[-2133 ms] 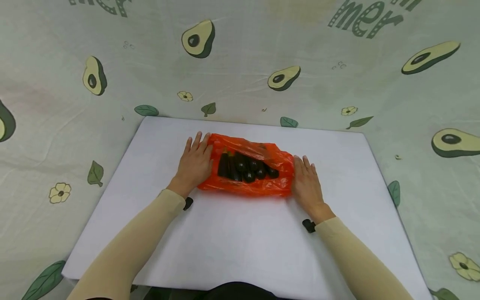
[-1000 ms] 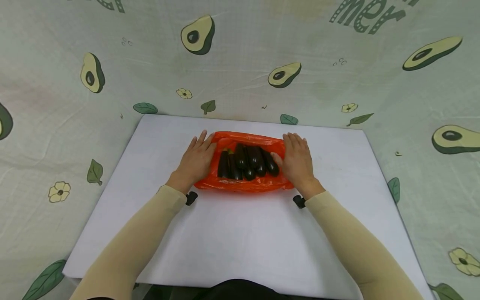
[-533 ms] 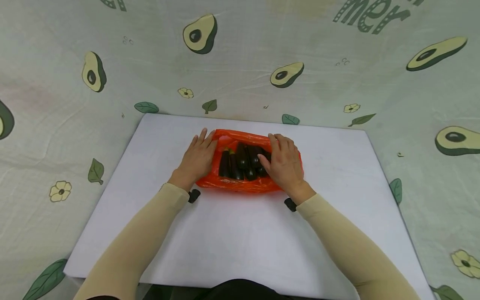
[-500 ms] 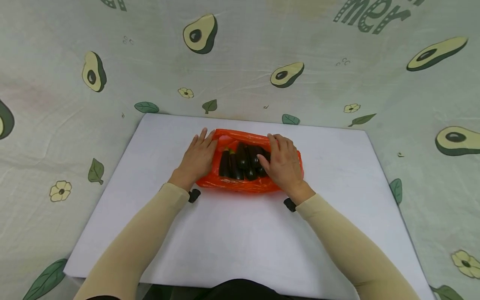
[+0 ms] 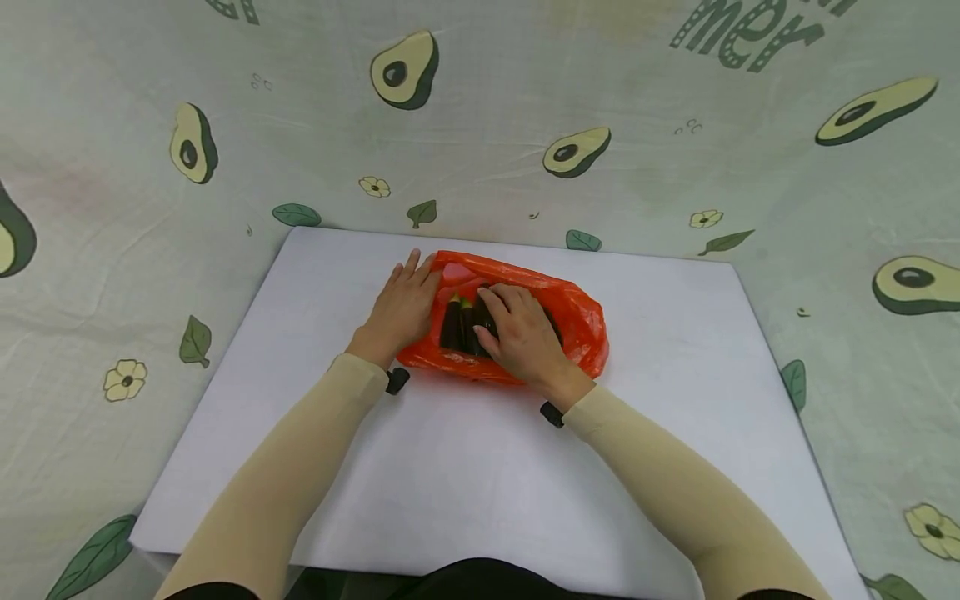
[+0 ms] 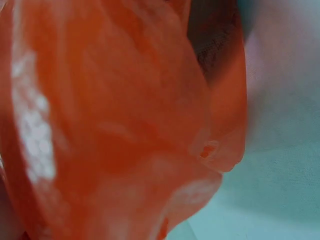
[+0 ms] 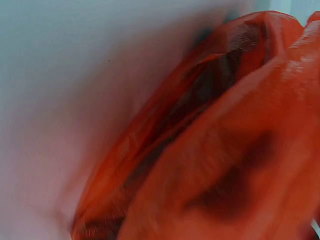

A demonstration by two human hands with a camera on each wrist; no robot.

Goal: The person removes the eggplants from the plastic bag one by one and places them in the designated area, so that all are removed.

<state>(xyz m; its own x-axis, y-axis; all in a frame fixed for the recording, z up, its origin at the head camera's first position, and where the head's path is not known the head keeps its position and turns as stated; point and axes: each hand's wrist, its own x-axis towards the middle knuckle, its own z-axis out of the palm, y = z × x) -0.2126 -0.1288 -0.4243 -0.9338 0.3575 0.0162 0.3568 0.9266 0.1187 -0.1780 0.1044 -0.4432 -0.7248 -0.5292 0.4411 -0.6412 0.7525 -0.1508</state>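
A thin orange-red plastic bag lies spread on the white table, its mouth gaping upward. Inside are several dark, glossy eggplants, two of them with pale green stem ends at the left. My left hand rests against the bag's left edge, fingers extended. Over the middle of the pile reaches my right hand, thumb apart from the fingers, touching or just above the eggplants; it hides most of those on the right. Both wrist views are filled by the bag's crumpled plastic, with dark shapes behind it in the right one.
The white tabletop extends around the bag on all sides. Behind and beside it hangs a pale cloth printed with avocados, leaves and flowers. A small black wrist camera sits below the right hand.
My right hand has moved from the bag's right edge leftward over the eggplants. The bag's mouth has opened wider, and its right side now bulges out. The left hand shifted slightly right, staying at the bag's edge.
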